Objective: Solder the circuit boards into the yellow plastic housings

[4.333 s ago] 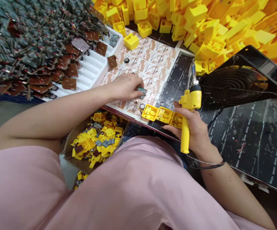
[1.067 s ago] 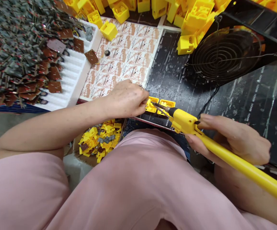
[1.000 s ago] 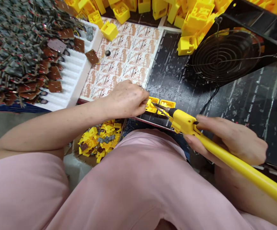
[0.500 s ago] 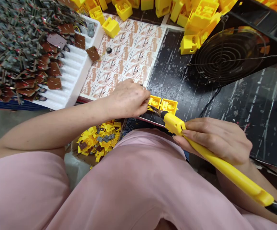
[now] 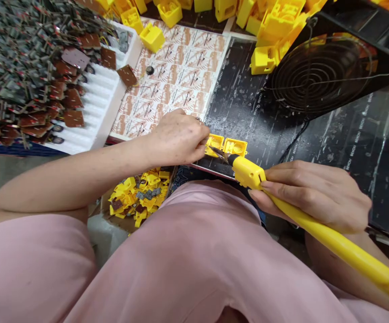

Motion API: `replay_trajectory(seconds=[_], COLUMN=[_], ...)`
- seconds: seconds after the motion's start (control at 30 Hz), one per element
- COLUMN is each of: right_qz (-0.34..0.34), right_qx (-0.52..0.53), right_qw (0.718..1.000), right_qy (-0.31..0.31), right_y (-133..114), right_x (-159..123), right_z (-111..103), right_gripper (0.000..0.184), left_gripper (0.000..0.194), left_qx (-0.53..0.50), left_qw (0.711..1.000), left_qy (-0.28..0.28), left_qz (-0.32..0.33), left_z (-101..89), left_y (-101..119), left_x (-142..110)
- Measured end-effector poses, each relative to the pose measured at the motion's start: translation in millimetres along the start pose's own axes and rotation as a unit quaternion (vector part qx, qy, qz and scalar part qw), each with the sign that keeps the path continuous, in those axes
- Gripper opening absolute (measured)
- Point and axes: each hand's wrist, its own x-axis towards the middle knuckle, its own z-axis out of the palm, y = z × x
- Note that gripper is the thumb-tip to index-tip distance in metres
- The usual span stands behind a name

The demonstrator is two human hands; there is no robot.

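Observation:
In the head view a small open yellow plastic case lies near the table's front edge, its two hollow halves facing up. My left hand is closed at the left end of the case, fingertips curled down and covering part of it; what they pinch is hidden. My right hand grips a yellow soldering iron by its long handle. The iron's dark metal tip points left over the front of the left half, close to my left fingertips. Whether the tip touches anything I cannot tell.
A white foam tray heaped with small circuit assemblies stands at left. Yellow cases are piled at the back. A black fan stands at back right. Below the table edge, a box holds yellow parts. A round black piece lies on the patterned sheet.
My right hand and the soldering iron have shifted slightly right, and the handle's rear end has swung toward the lower right. My left hand stays at the case. The view has shifted a little.

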Motion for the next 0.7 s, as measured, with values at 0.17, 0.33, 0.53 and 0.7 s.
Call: replay_trajectory(seconds=[0.17, 0.33, 0.53, 0.7], right_qz=[-0.028, 0.063, 0.128, 0.182], right_qx=[-0.011, -0.004, -0.004, -0.029], right_qw=[0.999, 0.997, 0.991, 0.981], right_qy=[-0.020, -0.033, -0.029, 0.056], right_y=[3, -6, -5, -1], right_x=[5, -1, -12, -31], right_z=[3, -10, -11, -4], right_gripper=[0.020, 0.005, 0.012, 0.023], left_gripper=[0.023, 0.022, 0.024, 0.026], left_qx=[-0.019, -0.016, 0.001, -0.014], left_qw=[1.000, 0.999, 0.999, 0.999], left_qy=[0.025, 0.038, 0.038, 0.043], left_qz=[0.006, 0.014, 0.016, 0.016], left_z=[3.9, 7.9, 8.6, 10.2], left_y=[-2, -4, -3, -4], left_x=[0, 0, 1, -1])
